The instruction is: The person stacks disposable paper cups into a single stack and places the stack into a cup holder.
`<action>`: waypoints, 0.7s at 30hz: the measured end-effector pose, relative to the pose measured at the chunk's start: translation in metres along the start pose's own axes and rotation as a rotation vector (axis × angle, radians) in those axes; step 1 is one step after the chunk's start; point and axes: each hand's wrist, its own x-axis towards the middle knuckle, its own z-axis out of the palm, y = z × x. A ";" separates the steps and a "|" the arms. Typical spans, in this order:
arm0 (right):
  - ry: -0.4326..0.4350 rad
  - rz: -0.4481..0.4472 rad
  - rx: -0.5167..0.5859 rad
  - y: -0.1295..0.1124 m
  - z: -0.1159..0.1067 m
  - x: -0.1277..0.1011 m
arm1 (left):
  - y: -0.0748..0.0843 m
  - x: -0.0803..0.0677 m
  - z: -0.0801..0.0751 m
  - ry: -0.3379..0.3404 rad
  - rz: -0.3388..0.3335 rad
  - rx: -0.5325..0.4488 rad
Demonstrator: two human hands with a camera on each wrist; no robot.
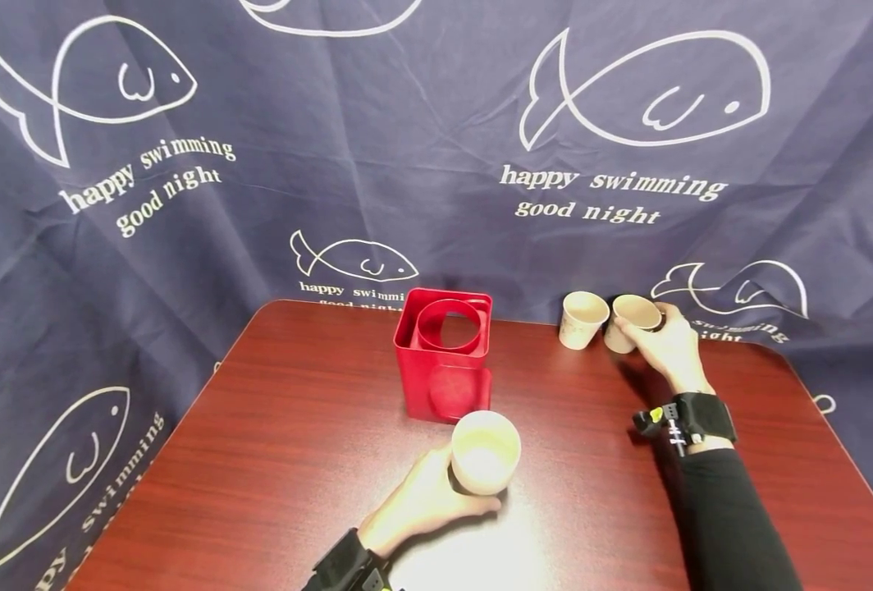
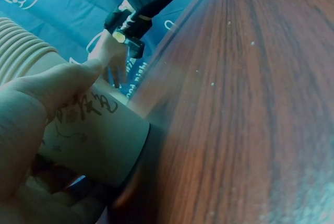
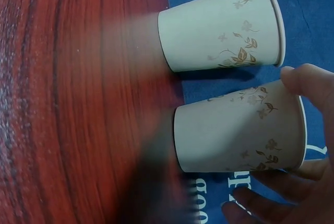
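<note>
My left hand (image 1: 429, 497) holds a stack of paper cups (image 1: 485, 455), fingers and thumb wrapped round the lowest one. Several nested rims of that stack (image 2: 23, 51) show in the left wrist view, and brown print marks the cup's side. At the back right, my right hand (image 1: 669, 349) grips a single white paper cup (image 3: 235, 130) near its rim, thumb on one side and fingers on the other. This cup stands upright and has a brown leaf pattern. Just left of it is a matching paper cup (image 1: 579, 331), upright and untouched.
A red square holder (image 1: 436, 382) with a round ring in its top and a round disc on its front stands mid-table, just beyond the left hand's stack. Behind the brown wooden table (image 1: 296, 394) hangs a dark blue curtain (image 1: 436, 164) with white fish prints.
</note>
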 end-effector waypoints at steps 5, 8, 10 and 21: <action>0.021 -0.011 0.005 -0.003 -0.004 -0.006 | 0.000 -0.001 0.000 0.004 0.001 -0.009; 0.031 -0.036 0.008 -0.004 -0.008 -0.013 | 0.001 -0.001 0.001 0.004 0.003 -0.010; 0.033 -0.065 0.003 -0.005 -0.011 -0.017 | 0.001 -0.001 0.001 0.004 0.007 -0.010; -0.032 -0.141 -0.053 -0.008 -0.037 -0.044 | 0.002 -0.001 0.000 0.003 0.007 -0.010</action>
